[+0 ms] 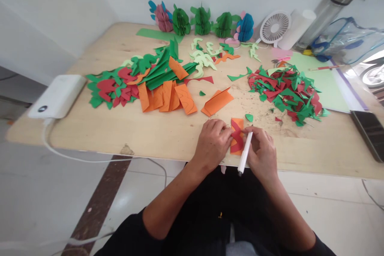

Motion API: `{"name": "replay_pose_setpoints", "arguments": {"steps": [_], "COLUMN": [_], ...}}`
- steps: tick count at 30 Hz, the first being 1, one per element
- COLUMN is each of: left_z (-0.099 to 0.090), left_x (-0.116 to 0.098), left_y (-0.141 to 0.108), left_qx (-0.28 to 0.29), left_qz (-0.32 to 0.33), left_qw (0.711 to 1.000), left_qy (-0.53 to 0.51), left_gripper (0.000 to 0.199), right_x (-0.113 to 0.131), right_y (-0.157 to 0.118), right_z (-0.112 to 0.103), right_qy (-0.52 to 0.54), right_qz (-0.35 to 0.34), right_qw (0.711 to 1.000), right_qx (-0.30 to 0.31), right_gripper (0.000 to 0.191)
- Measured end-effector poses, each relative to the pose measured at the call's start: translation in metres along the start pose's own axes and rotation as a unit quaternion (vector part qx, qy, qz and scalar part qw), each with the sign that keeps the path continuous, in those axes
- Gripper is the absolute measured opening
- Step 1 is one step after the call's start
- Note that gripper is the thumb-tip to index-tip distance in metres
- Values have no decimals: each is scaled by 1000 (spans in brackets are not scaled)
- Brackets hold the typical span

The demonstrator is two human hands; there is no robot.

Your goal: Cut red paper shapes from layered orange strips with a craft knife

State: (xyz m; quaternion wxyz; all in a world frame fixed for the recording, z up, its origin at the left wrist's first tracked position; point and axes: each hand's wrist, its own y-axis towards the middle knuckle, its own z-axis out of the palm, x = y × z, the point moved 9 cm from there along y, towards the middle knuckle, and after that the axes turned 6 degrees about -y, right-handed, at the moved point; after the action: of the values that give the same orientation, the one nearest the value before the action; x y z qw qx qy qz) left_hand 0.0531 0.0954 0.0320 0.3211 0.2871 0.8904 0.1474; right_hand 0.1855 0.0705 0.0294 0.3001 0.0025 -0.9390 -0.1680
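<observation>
Two bare hands: the left hand (213, 140) has its fingertips at the left side of the paper, pinching or merely pressing, one cannot tell; the right hand (263, 150) holds a slim white pen (245, 153) in a narrow grip, fingertips at the paper's right side
Orange paper: the flat orange paper rectangle (241, 123) lies between the hands, near the front edge of the pale wooden table (168, 136), and could skid if pushed unevenly
Red wave: the wavy red paper cut-out (238, 141) lies on top of the orange and could slide askew if the left fingertips eased
White pen: its dark end points toward the person and could mark the dark clothing if uncapped, which is too small to tell
Green scrap: the small green paper scrap (249, 117) just beyond could get under the sheet and tilt it
</observation>
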Motion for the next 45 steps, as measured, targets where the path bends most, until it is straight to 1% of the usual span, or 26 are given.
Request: {"name": "replay_pose_setpoints", "arguments": {"steps": [5, 15, 19, 30, 45], "left_z": [-1, 1, -1, -5, -5], "left_x": [0, 2, 2, 4, 3], "left_y": [0, -2, -4, -6, -6], "left_qx": [-1, 12, 6, -20, -16], "left_qz": [0, -7, -10, -13, -11], "left_qw": [1000, 1000, 1000, 1000, 999], "left_qy": [-2, -12, -24, -20, -31], "left_gripper": [18, 16, 14, 20, 22], "right_x": [0, -2, -4, -3, -3], "right_y": [0, 0, -1, -2, -2], "right_z": [0, 0, 0, 0, 0], "right_qy": [-3, 5, 9, 13, 9], "right_qz": [0, 1, 8, 8, 5], "right_qw": [1000, 1000, 1000, 1000, 1000], "right_qx": [-1, -3, -4, -8, -7], "right_gripper": [19, 17, 17, 17, 19]}}
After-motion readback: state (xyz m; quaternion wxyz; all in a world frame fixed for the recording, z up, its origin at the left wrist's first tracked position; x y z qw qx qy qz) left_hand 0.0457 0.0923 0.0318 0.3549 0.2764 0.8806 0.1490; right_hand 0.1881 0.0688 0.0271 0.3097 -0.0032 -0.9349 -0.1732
